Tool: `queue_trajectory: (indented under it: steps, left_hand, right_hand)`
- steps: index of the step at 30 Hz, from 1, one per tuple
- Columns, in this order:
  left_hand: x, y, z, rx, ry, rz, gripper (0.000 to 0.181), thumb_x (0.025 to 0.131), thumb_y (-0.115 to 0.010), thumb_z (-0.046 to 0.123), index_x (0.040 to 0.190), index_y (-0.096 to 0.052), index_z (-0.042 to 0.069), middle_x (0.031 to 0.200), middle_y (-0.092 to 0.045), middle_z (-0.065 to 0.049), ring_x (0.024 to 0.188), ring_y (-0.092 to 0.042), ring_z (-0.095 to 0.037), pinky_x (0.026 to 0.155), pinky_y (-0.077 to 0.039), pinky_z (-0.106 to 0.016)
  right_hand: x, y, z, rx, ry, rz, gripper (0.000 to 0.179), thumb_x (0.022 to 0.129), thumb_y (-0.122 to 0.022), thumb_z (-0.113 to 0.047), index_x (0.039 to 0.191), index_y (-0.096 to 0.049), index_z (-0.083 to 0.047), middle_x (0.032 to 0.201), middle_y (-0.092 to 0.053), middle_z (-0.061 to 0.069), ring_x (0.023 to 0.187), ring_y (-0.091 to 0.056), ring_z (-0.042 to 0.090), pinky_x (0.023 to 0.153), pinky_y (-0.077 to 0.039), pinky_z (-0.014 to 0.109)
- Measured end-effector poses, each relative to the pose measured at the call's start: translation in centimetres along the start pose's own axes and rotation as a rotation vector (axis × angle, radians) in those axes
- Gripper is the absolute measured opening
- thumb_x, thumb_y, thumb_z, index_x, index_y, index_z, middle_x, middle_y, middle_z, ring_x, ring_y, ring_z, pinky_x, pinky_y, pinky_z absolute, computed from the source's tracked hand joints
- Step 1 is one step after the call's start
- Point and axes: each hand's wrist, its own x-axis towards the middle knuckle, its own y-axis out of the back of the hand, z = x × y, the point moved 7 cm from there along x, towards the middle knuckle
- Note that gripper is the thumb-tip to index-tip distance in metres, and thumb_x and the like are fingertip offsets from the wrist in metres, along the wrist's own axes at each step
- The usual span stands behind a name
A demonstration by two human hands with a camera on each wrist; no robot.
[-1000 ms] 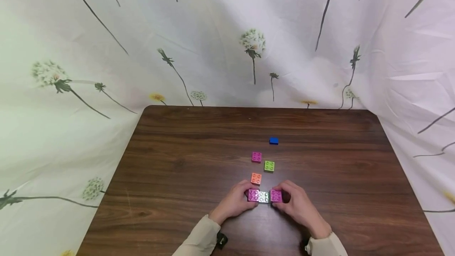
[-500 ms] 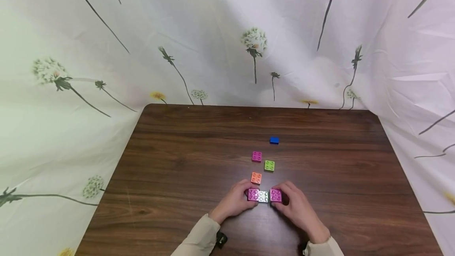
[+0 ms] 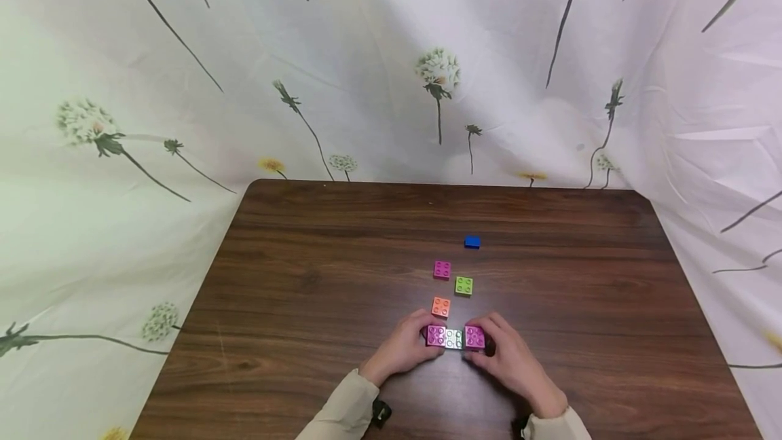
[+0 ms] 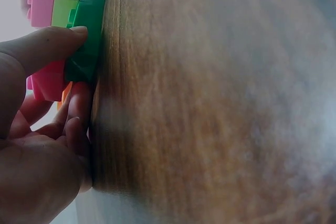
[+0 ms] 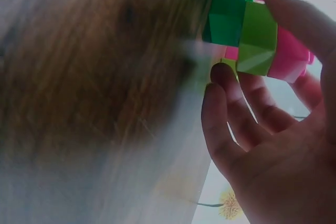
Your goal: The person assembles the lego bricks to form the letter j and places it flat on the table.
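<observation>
Near the table's front, a dark green building brick (image 4: pixel 88 35) lies on the wood, its bare middle studs shiny in the head view. A pink brick (image 3: pixel 436 335) is on its left end. My left hand (image 3: pixel 404 346) grips this end, thumb across the side and fingers behind. At the right end, a lime green brick (image 5: pixel 258 38) sits one layer above the dark green one, partly overhanging it. Another pink brick (image 3: pixel 474 337) tops the lime one. My right hand (image 3: pixel 510 358) pinches this pair, its thumb on the lime brick's near side.
Just beyond the hands lies an orange brick (image 3: pixel 441 307). Farther back are a lime brick (image 3: pixel 463 286), a pink brick (image 3: pixel 442 269) and a small blue brick (image 3: pixel 472 242). A flower-print cloth (image 3: pixel 379 87) hangs behind the brown table (image 3: pixel 293 243).
Both hands stay on the bricks in almost the same place. My right thumb has shifted slightly to the left; the loose bricks have not moved.
</observation>
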Motion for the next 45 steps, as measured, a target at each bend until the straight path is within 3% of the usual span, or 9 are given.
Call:
queue_trajectory:
  steps: [8, 11, 15, 20, 25, 33, 39, 45]
  left_hand:
    - [0.0, 0.0, 0.0, 0.001, 0.009, -0.004, 0.035, 0.075, -0.080, 0.017, 0.108, -0.068, 0.013, 0.099, -0.059, 0.006, 0.087, -0.052, -0.003, 0.079, -0.043, -0.020]
    - [-0.1, 0.0, 0.0, -0.004, 0.016, -0.006, 0.034, 0.076, -0.080, 0.017, 0.108, -0.068, 0.013, 0.098, -0.058, 0.006, 0.087, -0.052, -0.004, 0.078, -0.042, -0.020]
    - [-0.1, -0.1, -0.1, 0.001, 0.027, -0.010, 0.035, 0.076, -0.080, 0.017, 0.109, -0.068, 0.013, 0.099, -0.058, 0.007, 0.088, -0.052, -0.004, 0.079, -0.043, -0.020]
    - [-0.1, -0.1, -0.2, 0.006, 0.035, -0.013, 0.036, 0.076, -0.080, 0.017, 0.109, -0.068, 0.014, 0.099, -0.058, 0.008, 0.089, -0.052, -0.003, 0.080, -0.043, -0.021]
    - [0.0, -0.2, -0.2, 0.000, 0.039, -0.019, 0.036, 0.076, -0.080, 0.018, 0.110, -0.068, 0.014, 0.099, -0.057, 0.008, 0.089, -0.052, -0.003, 0.080, -0.043, -0.021]
    - [0.1, -0.1, -0.2, 0.006, 0.042, -0.019, 0.036, 0.076, -0.080, 0.018, 0.110, -0.068, 0.014, 0.100, -0.058, 0.008, 0.091, -0.053, -0.004, 0.082, -0.043, -0.022]
    - [0.0, -0.1, -0.3, 0.010, 0.057, -0.026, 0.036, 0.076, -0.080, 0.018, 0.110, -0.068, 0.014, 0.098, -0.056, 0.008, 0.089, -0.051, -0.003, 0.081, -0.043, -0.022]
    - [0.1, -0.2, -0.4, 0.006, 0.071, -0.032, 0.037, 0.076, -0.080, 0.019, 0.110, -0.068, 0.015, 0.098, -0.056, 0.009, 0.089, -0.051, -0.004, 0.081, -0.043, -0.022]
  right_hand:
    - [0.3, 0.6, 0.4, 0.085, 0.014, -0.048, 0.056, 0.077, -0.076, -0.047, 0.124, -0.061, -0.021, 0.115, -0.059, -0.009, 0.106, -0.056, 0.009, 0.093, -0.048, 0.038]
    - [0.6, 1.3, 0.8, 0.138, 0.009, -0.013, 0.050, 0.084, -0.071, -0.045, 0.124, -0.061, -0.017, 0.113, -0.061, -0.005, 0.100, -0.057, 0.010, 0.086, -0.050, 0.032]
    - [1.1, 2.6, 1.2, 0.179, 0.057, 0.078, 0.037, 0.091, -0.066, -0.030, 0.122, -0.061, -0.010, 0.109, -0.064, 0.001, 0.092, -0.058, 0.011, 0.077, -0.049, 0.026]
    - [1.9, 3.9, 1.8, 0.197, 0.101, 0.178, 0.031, 0.094, -0.063, -0.021, 0.122, -0.061, -0.008, 0.108, -0.066, 0.003, 0.092, -0.057, 0.005, 0.077, -0.050, 0.025]
    - [3.1, 4.2, 2.2, 0.226, 0.089, 0.203, 0.031, 0.095, -0.062, -0.022, 0.122, -0.060, -0.008, 0.106, -0.067, 0.003, 0.092, -0.057, 0.006, 0.077, -0.050, 0.025]
    - [5.4, 3.0, 2.2, 0.202, 0.057, 0.115, 0.040, 0.091, -0.066, -0.029, 0.124, -0.059, -0.008, 0.105, -0.065, 0.004, 0.089, -0.058, 0.012, 0.076, -0.049, 0.026]
    - [7.1, 1.9, 1.9, 0.115, 0.075, 0.049, 0.049, 0.083, -0.075, -0.024, 0.126, -0.058, -0.007, 0.112, -0.059, 0.008, 0.099, -0.056, 0.020, 0.087, -0.048, 0.039]
    - [8.4, 1.3, 1.8, 0.045, 0.032, 0.005, 0.051, 0.081, -0.077, -0.026, 0.126, -0.058, -0.009, 0.120, -0.055, 0.012, 0.107, -0.053, 0.026, 0.092, -0.046, 0.048]
